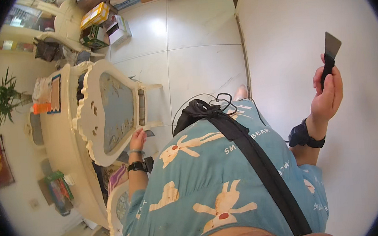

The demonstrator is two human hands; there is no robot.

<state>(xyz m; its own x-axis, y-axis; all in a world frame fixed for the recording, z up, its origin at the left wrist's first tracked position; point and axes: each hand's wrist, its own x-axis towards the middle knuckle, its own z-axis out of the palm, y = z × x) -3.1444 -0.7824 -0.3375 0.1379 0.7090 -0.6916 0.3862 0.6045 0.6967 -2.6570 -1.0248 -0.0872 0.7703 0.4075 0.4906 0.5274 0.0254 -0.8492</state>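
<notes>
My right hand (327,94) is raised at the right, close to the white wall, with its fingers wrapped round the black handle of a scraper (333,46). The scraper's flat metal blade points up and away from me. My left hand (138,140) hangs low beside the carved cream chair (90,113), its fingers curled. A small dark grey flat piece (150,133) shows right by the left fingertips; whether that hand grips it I cannot make out. Black bands with small devices sit on both wrists.
A long cream table (61,142) runs along the left, with a potted plant (7,95) beyond it. Several boxes (94,16) are stacked at the far left on and around furniture. Pale floor tiles (203,72) stretch ahead, and the white wall (280,33) borders them on the right.
</notes>
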